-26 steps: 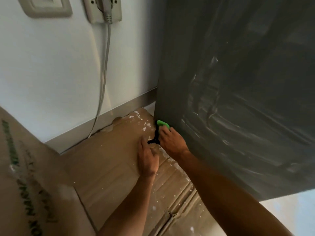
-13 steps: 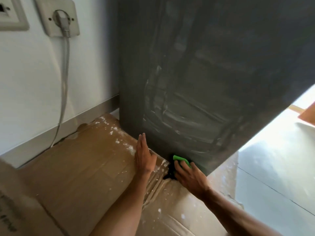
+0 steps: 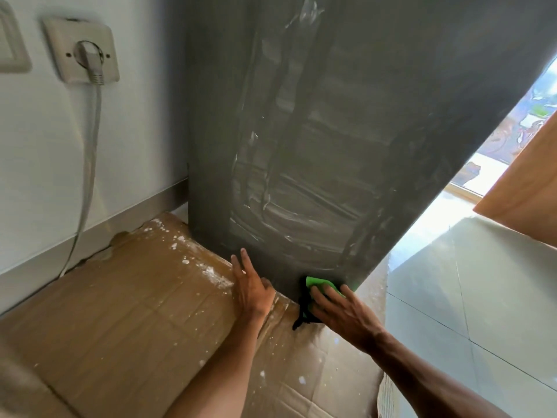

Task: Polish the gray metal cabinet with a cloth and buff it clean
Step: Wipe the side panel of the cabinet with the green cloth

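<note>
The gray metal cabinet stands upright against the wall, its side smeared with whitish polish streaks. A green cloth with a black edge lies against the cabinet's bottom edge near the front corner. My right hand presses flat on the cloth, fingers spread and straight. My left hand rests flat on the cardboard beside the cabinet's base, fingers extended, touching nothing else.
Brown cardboard speckled with white flecks covers the floor. A wall socket with a plugged grey cable is on the left wall. Pale tiles lie to the right, and a wooden panel stands at far right.
My right hand has slid the cloth along the cabinet's bottom edge from the wall-side corner toward the front corner. My left hand has stayed flat on the cardboard.
</note>
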Motion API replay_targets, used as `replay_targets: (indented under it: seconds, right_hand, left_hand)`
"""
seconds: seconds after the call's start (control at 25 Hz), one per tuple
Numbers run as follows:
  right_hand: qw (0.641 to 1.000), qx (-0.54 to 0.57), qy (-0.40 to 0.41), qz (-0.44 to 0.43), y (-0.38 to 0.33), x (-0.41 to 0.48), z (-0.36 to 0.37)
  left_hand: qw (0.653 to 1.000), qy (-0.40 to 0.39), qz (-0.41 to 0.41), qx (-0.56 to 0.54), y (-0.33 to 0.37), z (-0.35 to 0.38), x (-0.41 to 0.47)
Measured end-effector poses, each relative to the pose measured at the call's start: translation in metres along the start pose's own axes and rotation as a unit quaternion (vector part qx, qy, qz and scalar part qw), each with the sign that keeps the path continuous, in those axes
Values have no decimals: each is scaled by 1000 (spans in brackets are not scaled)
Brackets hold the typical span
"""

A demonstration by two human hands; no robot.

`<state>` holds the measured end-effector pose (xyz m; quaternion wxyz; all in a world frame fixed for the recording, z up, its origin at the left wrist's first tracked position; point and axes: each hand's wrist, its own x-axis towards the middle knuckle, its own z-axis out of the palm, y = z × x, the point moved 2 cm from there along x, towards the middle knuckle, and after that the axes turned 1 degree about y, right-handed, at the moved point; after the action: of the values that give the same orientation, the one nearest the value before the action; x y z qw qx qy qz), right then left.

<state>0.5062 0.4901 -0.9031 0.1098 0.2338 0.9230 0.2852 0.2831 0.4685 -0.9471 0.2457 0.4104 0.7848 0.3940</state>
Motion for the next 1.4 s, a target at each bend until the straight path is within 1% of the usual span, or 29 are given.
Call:
replay_targets:
  seconds: [0.12, 0.28, 0.36, 0.48, 0.56, 0.64, 0.76, 0.92, 1.0, 1.04, 1.12, 1.2, 1.24, 1.28, 1.4]
  right_hand:
    - [1000, 12, 2, 11, 4, -1, -9]
    - [999, 15, 6, 31, 3, -1, -9]
    - [998, 16, 47, 33, 3, 3, -10]
    - [985, 3, 167, 32, 4, 15, -22]
    - [979, 0, 204, 26, 5, 28, -35]
    - [976, 5, 218, 30, 11, 40, -56]
    - [972, -4, 229, 43, 25, 50, -82]
    - [963, -112, 240, 46, 42, 52, -83]
    - [956, -137, 252, 58, 49, 52, -91]
    - [959, -125, 248, 60, 53, 52, -98]
    - [964, -92, 249, 33, 60, 55, -114]
    - [970, -66, 234, 18, 64, 62, -127]
    - [974, -46, 219, 25, 69, 67, -130]
    - [973, -48, 225, 32, 75, 73, -135]
    - [954, -95, 280, 51, 87, 86, -156]
  left_hand:
    - [999, -19, 30, -4, 7, 2, -1]
    - [999, -10, 23, -20, 5, 6, 1]
    - [1000, 15, 16, -20, 4, 2, 5]
    - [999, 41, -7, -20, 9, -8, 12]
    - [998, 60, 19, -23, 17, -15, 16]
    - [995, 79, 48, -25, 29, -26, 23]
    - [993, 100, 52, -24, 51, -45, 32]
    - [990, 121, 64, -20, 71, -70, 37]
    - [987, 139, 70, -27, 76, -79, 36]
    - [986, 147, 74, -34, 79, -83, 37]
    - [984, 156, 85, -31, 86, -89, 39]
    - [982, 158, 99, -8, 94, -90, 43]
    - [981, 158, 108, -4, 99, -92, 45]
    - [980, 161, 120, -8, 105, -96, 48]
    - [969, 200, 146, -12, 121, -109, 64]
